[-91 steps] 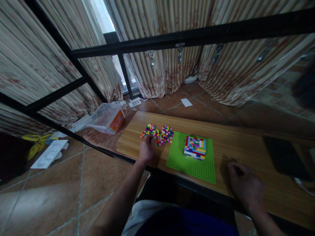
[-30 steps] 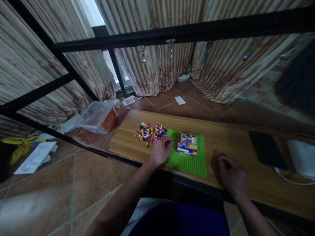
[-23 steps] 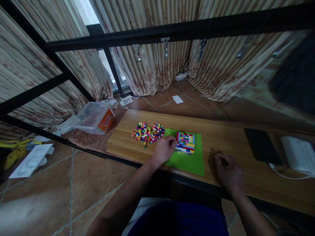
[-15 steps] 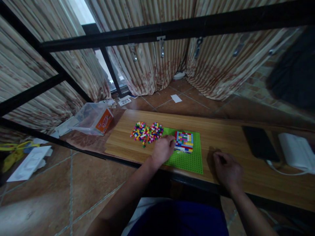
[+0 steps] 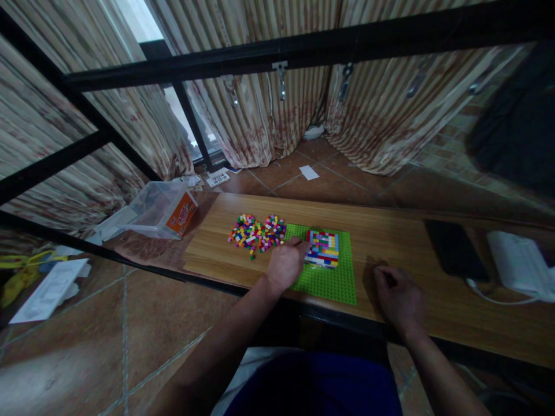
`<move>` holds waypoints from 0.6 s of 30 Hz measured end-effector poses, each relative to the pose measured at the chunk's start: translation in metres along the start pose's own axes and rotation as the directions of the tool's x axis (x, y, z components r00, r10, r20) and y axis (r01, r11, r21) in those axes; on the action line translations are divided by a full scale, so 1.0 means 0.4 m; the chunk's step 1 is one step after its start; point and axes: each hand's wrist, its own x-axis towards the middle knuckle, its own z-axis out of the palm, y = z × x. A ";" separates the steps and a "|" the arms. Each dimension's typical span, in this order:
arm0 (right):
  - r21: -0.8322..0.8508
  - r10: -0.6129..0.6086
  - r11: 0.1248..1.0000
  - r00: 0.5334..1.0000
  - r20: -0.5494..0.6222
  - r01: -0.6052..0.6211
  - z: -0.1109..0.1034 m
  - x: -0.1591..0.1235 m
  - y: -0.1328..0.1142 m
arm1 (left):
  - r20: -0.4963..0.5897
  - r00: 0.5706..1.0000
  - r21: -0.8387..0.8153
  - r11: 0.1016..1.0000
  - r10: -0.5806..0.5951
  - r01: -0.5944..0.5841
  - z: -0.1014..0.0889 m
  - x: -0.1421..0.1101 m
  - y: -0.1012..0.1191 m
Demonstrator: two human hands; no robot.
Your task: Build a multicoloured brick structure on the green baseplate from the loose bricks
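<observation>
My left hand (image 5: 286, 263) is over the left part of a green baseplate (image 5: 333, 289), its fingers pinched together at the left edge of a block of stacked toy bricks (image 5: 323, 249). Whatever lies between those fingertips is too small or hidden to make out. The stack has rows of red, white, blue, yellow and light blue bricks. Left of the plate spreads a pile of loose small bricks (image 5: 255, 233) in many colours. My right hand (image 5: 399, 297) rests curled on the wooden table, right of the baseplate, with its fingertips together and their inside hidden.
A black phone-like slab (image 5: 456, 249) and a white box-shaped device (image 5: 520, 266) with a white cable lie at the table's right. On the floor left of the wooden table (image 5: 390, 231) stands a clear plastic bin (image 5: 160, 209). A black metal rail (image 5: 260, 53) crosses beyond the table.
My left hand has moved from the loose pile rightward to the brick stack, its fingertips now at the stack's left edge. My right hand stays in place on the table. The view has shifted.
</observation>
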 end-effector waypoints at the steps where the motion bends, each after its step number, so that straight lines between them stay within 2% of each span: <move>1: 0.003 0.003 1.000 1.000 0.003 -0.003 0.001 0.000 0.000 | 0.017 0.999 0.055 0.998 0.037 -0.038 0.002 0.000 -0.001; 3: 0.003 0.008 1.000 1.000 0.001 -0.008 0.002 0.000 0.001 | 0.052 0.994 0.156 0.982 0.099 -0.106 0.009 0.001 -0.003; 6: -0.012 0.017 1.000 1.000 -0.008 -0.017 0.003 0.000 0.001 | 0.006 0.998 0.160 0.985 0.070 -0.070 0.020 0.005 -0.003; 11: -0.018 0.011 1.000 1.000 0.014 -0.011 0.001 0.000 0.002 | -0.077 0.997 -0.065 0.998 -0.020 0.015 0.033 0.010 -0.006; 15: -0.031 0.014 0.999 1.000 0.002 -0.014 0.000 0.000 0.001 | -0.102 0.990 -0.271 0.960 -0.101 0.070 0.039 0.005 -0.015; 18: -0.022 0.006 1.000 1.000 -0.004 -0.006 0.002 0.000 0.001 | -0.105 0.977 -0.364 0.922 -0.184 0.135 0.041 0.008 -0.019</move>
